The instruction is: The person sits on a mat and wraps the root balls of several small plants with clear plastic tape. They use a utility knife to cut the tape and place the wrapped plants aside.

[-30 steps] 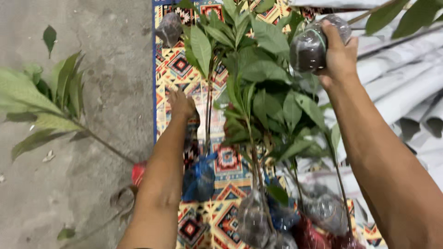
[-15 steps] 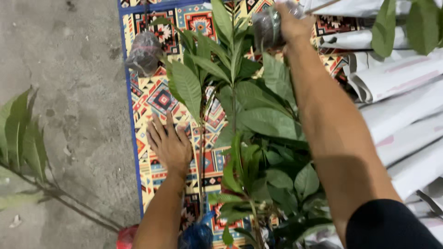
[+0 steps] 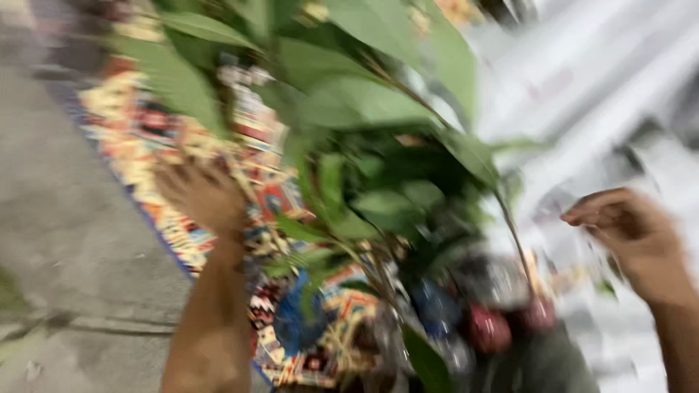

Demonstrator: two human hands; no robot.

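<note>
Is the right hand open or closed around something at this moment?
Loosely curled and empty: the right hand hangs in the air beside the leafy saplings, fingers bent, with no object visible in it. The picture is blurred, so small things could be missed.

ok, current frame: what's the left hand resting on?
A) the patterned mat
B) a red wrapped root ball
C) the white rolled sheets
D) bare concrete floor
A. The left hand lies spread on the colourful patterned mat, beside the leafy saplings; the concrete floor is further left, and the right hand is over by the white sheets.
</note>
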